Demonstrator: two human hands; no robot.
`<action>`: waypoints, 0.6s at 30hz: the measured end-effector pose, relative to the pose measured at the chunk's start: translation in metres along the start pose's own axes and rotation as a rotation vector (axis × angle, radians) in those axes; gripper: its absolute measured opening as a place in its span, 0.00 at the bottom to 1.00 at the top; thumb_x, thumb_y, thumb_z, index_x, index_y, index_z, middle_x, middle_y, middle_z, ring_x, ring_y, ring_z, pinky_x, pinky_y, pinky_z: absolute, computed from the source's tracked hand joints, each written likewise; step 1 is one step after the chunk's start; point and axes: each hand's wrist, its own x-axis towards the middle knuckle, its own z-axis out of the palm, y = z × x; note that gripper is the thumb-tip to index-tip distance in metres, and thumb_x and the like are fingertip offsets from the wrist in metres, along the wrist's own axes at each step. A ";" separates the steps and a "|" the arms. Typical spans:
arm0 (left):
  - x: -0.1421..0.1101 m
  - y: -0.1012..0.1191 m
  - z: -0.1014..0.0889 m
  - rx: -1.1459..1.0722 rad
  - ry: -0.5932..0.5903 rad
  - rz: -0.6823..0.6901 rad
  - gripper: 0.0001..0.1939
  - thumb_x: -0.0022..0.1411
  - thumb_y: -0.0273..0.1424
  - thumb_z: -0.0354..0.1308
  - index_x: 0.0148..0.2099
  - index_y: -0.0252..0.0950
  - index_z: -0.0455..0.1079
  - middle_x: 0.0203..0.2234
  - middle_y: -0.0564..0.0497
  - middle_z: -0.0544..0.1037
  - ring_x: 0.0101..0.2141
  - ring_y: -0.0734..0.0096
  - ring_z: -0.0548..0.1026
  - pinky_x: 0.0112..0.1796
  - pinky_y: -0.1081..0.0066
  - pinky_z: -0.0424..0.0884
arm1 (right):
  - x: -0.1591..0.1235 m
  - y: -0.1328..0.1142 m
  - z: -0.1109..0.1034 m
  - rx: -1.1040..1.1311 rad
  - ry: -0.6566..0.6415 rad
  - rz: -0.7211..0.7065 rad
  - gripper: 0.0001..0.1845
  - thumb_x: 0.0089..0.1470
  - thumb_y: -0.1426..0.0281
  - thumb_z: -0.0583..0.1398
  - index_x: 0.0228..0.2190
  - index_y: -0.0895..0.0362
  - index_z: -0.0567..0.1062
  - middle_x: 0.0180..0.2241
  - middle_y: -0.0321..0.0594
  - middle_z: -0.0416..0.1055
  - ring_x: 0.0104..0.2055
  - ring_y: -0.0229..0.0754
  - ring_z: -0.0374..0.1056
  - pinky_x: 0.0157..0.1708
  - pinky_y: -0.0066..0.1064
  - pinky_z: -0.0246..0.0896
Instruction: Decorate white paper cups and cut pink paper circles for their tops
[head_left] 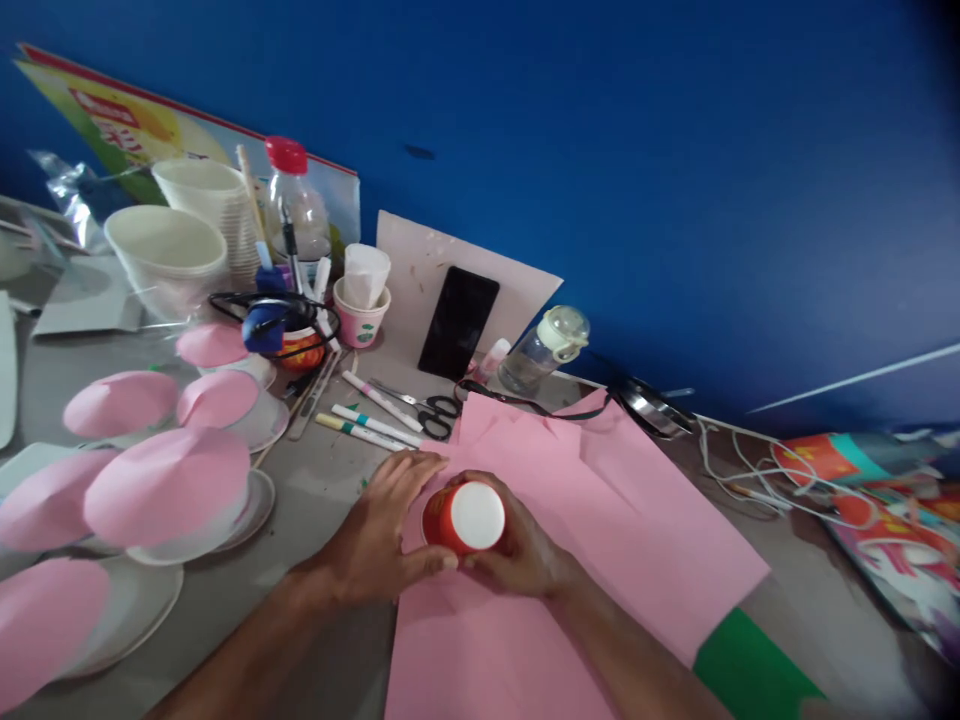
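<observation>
We have the red cup (442, 518) over the pink paper (600, 520), our right hand (529, 550) curled round it, our left hand (382, 530) spread at its other side. Scissors (436, 415) and markers (367, 428) lie just beyond; a phone (459, 320) leans against a board (405, 250). Pink cones (169, 485) crowd our left. The cup hides some right fingertips; the pink paper partly covers a green sheet (750, 660), cut off below.

A red-and-white paper cup (476, 517) is held over pink paper sheets (600, 510) by the right hand (529, 550), flanked by the spread left hand (379, 535).
</observation>
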 end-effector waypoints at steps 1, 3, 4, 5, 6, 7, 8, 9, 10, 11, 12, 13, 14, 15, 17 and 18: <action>0.000 -0.002 0.004 -0.007 -0.011 0.009 0.42 0.49 0.52 0.63 0.61 0.39 0.57 0.54 0.39 0.67 0.56 0.47 0.62 0.55 0.49 0.60 | 0.002 -0.001 0.000 0.001 0.002 -0.017 0.39 0.47 0.60 0.66 0.57 0.53 0.58 0.53 0.50 0.64 0.52 0.53 0.65 0.51 0.46 0.62; 0.000 -0.005 0.010 -0.031 -0.035 0.031 0.46 0.46 0.52 0.64 0.63 0.40 0.54 0.58 0.39 0.64 0.59 0.45 0.58 0.57 0.48 0.56 | 0.006 -0.005 -0.001 -0.002 -0.008 -0.050 0.38 0.47 0.60 0.66 0.57 0.53 0.59 0.53 0.50 0.64 0.53 0.53 0.65 0.52 0.45 0.61; 0.000 -0.006 0.013 -0.043 -0.043 0.039 0.47 0.47 0.51 0.65 0.64 0.41 0.53 0.58 0.39 0.63 0.60 0.45 0.57 0.58 0.47 0.55 | 0.008 -0.007 -0.001 -0.004 -0.019 -0.066 0.38 0.48 0.60 0.65 0.57 0.53 0.59 0.53 0.50 0.64 0.53 0.53 0.64 0.52 0.45 0.61; 0.001 -0.007 0.016 -0.059 -0.046 0.047 0.47 0.47 0.50 0.65 0.64 0.42 0.52 0.59 0.39 0.63 0.60 0.45 0.57 0.58 0.47 0.55 | 0.009 -0.008 -0.002 -0.007 -0.028 -0.080 0.38 0.48 0.59 0.65 0.57 0.53 0.59 0.54 0.50 0.64 0.54 0.53 0.64 0.53 0.45 0.60; 0.001 -0.007 0.018 -0.075 -0.048 0.050 0.47 0.47 0.50 0.65 0.65 0.42 0.51 0.59 0.39 0.62 0.60 0.46 0.57 0.58 0.48 0.56 | 0.011 -0.008 -0.003 -0.012 -0.031 -0.093 0.38 0.48 0.59 0.65 0.57 0.53 0.59 0.55 0.50 0.63 0.55 0.52 0.63 0.54 0.44 0.59; 0.002 -0.007 0.020 -0.092 -0.047 0.049 0.46 0.48 0.49 0.65 0.65 0.43 0.51 0.60 0.39 0.62 0.60 0.46 0.58 0.57 0.48 0.57 | 0.011 -0.007 -0.004 -0.018 -0.031 -0.108 0.39 0.48 0.59 0.65 0.58 0.53 0.58 0.56 0.50 0.63 0.56 0.52 0.62 0.55 0.44 0.58; 0.003 -0.007 0.021 -0.113 -0.047 0.044 0.45 0.49 0.48 0.65 0.65 0.43 0.51 0.59 0.39 0.62 0.60 0.47 0.59 0.57 0.49 0.58 | 0.011 -0.006 -0.004 -0.027 -0.030 -0.121 0.40 0.48 0.59 0.65 0.59 0.53 0.57 0.56 0.50 0.62 0.57 0.52 0.61 0.56 0.44 0.57; 0.004 -0.006 0.021 -0.136 -0.048 0.039 0.43 0.51 0.47 0.64 0.64 0.43 0.52 0.59 0.39 0.62 0.59 0.47 0.60 0.57 0.50 0.59 | 0.011 -0.005 -0.004 -0.040 -0.025 -0.130 0.42 0.48 0.59 0.66 0.60 0.53 0.56 0.57 0.50 0.62 0.58 0.52 0.60 0.57 0.44 0.56; 0.005 -0.005 0.022 -0.161 -0.048 0.035 0.41 0.52 0.46 0.64 0.64 0.43 0.53 0.59 0.40 0.63 0.58 0.48 0.61 0.56 0.50 0.60 | 0.010 -0.003 -0.004 -0.055 -0.017 -0.133 0.44 0.47 0.59 0.66 0.60 0.53 0.54 0.58 0.50 0.61 0.59 0.51 0.60 0.57 0.44 0.55; 0.006 -0.004 0.022 -0.184 -0.049 0.030 0.39 0.53 0.45 0.63 0.64 0.43 0.54 0.58 0.40 0.64 0.57 0.49 0.62 0.56 0.51 0.60 | 0.009 -0.002 -0.004 -0.067 -0.010 -0.127 0.46 0.47 0.59 0.66 0.61 0.53 0.53 0.58 0.50 0.61 0.59 0.51 0.60 0.57 0.44 0.55; 0.006 -0.002 0.022 -0.204 -0.050 0.025 0.37 0.54 0.44 0.63 0.63 0.42 0.55 0.57 0.40 0.65 0.57 0.49 0.63 0.56 0.51 0.61 | 0.009 -0.001 -0.003 -0.075 -0.004 -0.113 0.47 0.46 0.58 0.67 0.61 0.52 0.52 0.58 0.49 0.61 0.58 0.51 0.60 0.57 0.44 0.56; 0.007 -0.001 0.023 -0.217 -0.053 0.018 0.36 0.54 0.43 0.63 0.63 0.42 0.56 0.57 0.40 0.65 0.56 0.50 0.64 0.55 0.51 0.61 | 0.008 -0.001 -0.003 -0.077 0.002 -0.092 0.47 0.45 0.58 0.67 0.61 0.52 0.53 0.57 0.49 0.62 0.57 0.50 0.61 0.56 0.43 0.57; 0.007 0.000 0.023 -0.226 -0.054 0.007 0.36 0.54 0.42 0.63 0.62 0.41 0.56 0.56 0.40 0.66 0.56 0.50 0.65 0.55 0.51 0.62 | 0.008 -0.003 -0.003 -0.070 0.006 -0.071 0.46 0.45 0.58 0.68 0.61 0.52 0.54 0.57 0.49 0.63 0.57 0.50 0.62 0.55 0.43 0.58; 0.007 0.000 0.023 -0.230 -0.058 -0.009 0.36 0.54 0.41 0.63 0.62 0.41 0.57 0.56 0.40 0.66 0.56 0.49 0.65 0.55 0.51 0.62 | 0.008 -0.005 -0.003 -0.053 0.008 -0.054 0.45 0.45 0.58 0.68 0.60 0.52 0.56 0.56 0.48 0.64 0.56 0.50 0.63 0.55 0.43 0.59; 0.007 0.002 0.023 -0.237 -0.062 -0.041 0.35 0.54 0.39 0.64 0.61 0.40 0.57 0.56 0.40 0.67 0.55 0.50 0.65 0.55 0.51 0.62 | 0.008 -0.010 -0.006 0.017 -0.002 -0.042 0.44 0.44 0.58 0.68 0.59 0.53 0.59 0.55 0.48 0.65 0.55 0.50 0.63 0.54 0.43 0.59; 0.007 0.002 0.022 -0.240 -0.063 -0.052 0.35 0.53 0.38 0.64 0.61 0.40 0.58 0.55 0.40 0.67 0.55 0.50 0.65 0.55 0.51 0.62 | 0.008 -0.012 -0.009 0.077 -0.015 -0.034 0.43 0.43 0.57 0.68 0.58 0.53 0.60 0.55 0.47 0.64 0.56 0.51 0.62 0.55 0.44 0.59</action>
